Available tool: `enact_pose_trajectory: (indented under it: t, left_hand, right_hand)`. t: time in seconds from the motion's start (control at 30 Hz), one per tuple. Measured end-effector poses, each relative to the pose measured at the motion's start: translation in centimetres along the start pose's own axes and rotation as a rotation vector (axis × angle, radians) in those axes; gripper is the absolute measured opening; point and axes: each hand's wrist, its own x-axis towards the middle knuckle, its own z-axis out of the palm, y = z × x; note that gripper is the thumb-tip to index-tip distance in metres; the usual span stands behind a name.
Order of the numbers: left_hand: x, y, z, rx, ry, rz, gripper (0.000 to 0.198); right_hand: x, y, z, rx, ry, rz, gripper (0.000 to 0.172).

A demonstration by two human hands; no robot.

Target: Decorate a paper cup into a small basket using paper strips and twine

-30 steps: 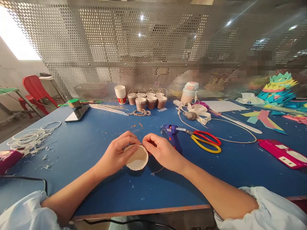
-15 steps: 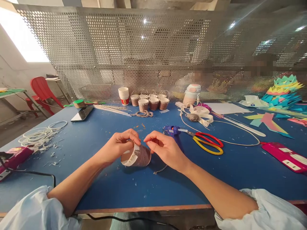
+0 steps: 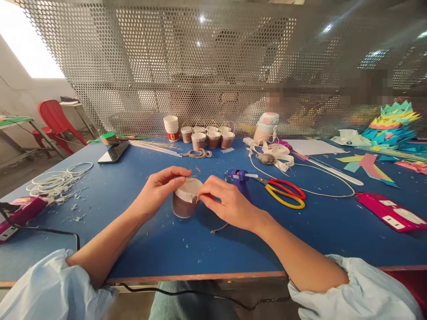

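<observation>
A small paper cup [image 3: 184, 202], wrapped in brown cord on its lower part with a white band at the rim, stands on the blue table [image 3: 133, 231]. My left hand [image 3: 160, 189] curls round its left side and rim. My right hand [image 3: 223, 202] pinches at the cup's right rim; whatever sits between those fingertips is too small to see. A short loose piece of cord [image 3: 218, 229] lies on the table just below my right hand.
A blue glue gun [image 3: 237, 178] and red-and-yellow scissors [image 3: 285, 192] lie right of my hands. Stacked paper cups [image 3: 171, 126] and several finished cord-wrapped cups [image 3: 208, 137] stand at the back. A phone [image 3: 114, 152], white rings [image 3: 56, 180] and pink devices [image 3: 390, 212] lie around.
The cup went from mouth facing me, to lying on its side, to standing on the table. Both hands stayed on it, and the view tilted slightly.
</observation>
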Motion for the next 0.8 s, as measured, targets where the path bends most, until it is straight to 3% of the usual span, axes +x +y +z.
enact_pose_trajectory:
  t: [0.2, 0.33, 0.47, 0.8]
  left_hand:
    - [0.1, -0.2, -0.1, 0.455, -0.044, 0.257, 0.019]
    - [0.1, -1.0, 0.0, 0.572, -0.087, 0.358, 0.014]
    - [0.0, -1.1, 0.0, 0.631, -0.115, 0.348, 0.014]
    - [-0.4, 0.3, 0.2, 0.584, -0.189, 0.262, 0.015]
  right_hand:
    - [-0.1, 1.7, 1.5, -0.064, 0.142, 0.091, 0.016]
    - [0.0, 1.6, 1.5, -0.023, 0.141, 0.173, 0.016]
    - [0.3, 1.3, 1.8, -0.031, 0.177, 0.238, 0.018]
    - [0.1, 1.2, 2.0, -0.062, 0.104, 0.113, 0.013]
